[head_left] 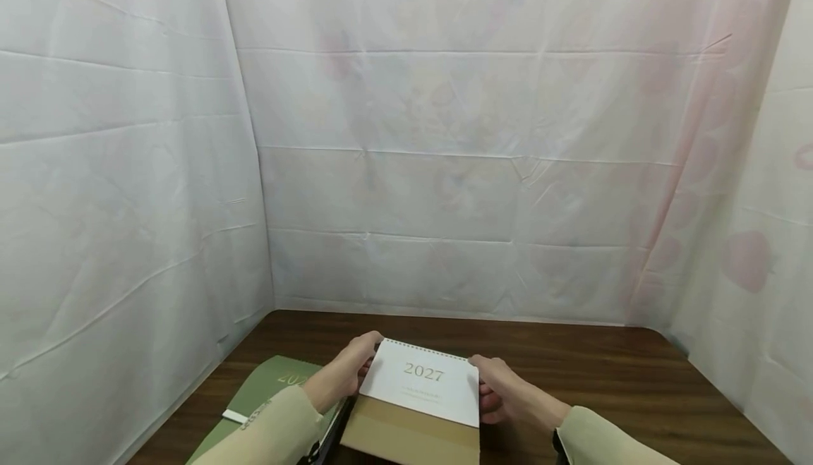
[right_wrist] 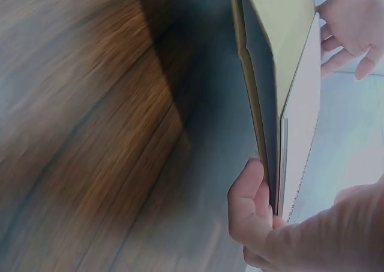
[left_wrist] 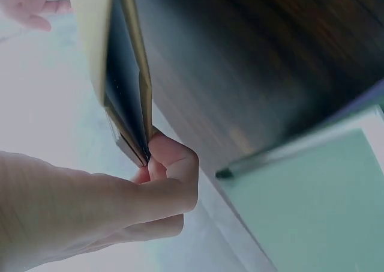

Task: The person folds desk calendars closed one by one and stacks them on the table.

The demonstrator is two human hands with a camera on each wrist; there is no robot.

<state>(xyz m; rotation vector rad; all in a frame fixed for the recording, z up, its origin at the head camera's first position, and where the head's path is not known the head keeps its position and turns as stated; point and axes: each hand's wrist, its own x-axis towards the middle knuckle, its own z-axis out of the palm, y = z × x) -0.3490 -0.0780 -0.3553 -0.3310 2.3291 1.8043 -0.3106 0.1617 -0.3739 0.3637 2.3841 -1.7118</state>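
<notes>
A desk calendar (head_left: pixel 424 383) with a white page, a gold "2027" and a tan lower part is held between both hands, its spiral-bound edge facing away. My left hand (head_left: pixel 346 375) grips the far left corner, and my right hand (head_left: pixel 512 396) the far right corner. From the side, the left wrist view shows the tan stand (left_wrist: pixel 148 98) slightly parted, fingers (left_wrist: pixel 171 152) curled round its end. The same gap shows in the right wrist view, where fingertips (right_wrist: pixel 251 176) press the back board (right_wrist: pixel 252 92). Dark table wood lies below the calendar.
To the left on the brown wooden table (head_left: pixel 591 373) lies a green-covered item (head_left: pixel 254 394) with gold digits and a white band, partly hidden by the left forearm. Pale fabric curtains (head_left: pixel 444 190) stand behind the table and at both sides.
</notes>
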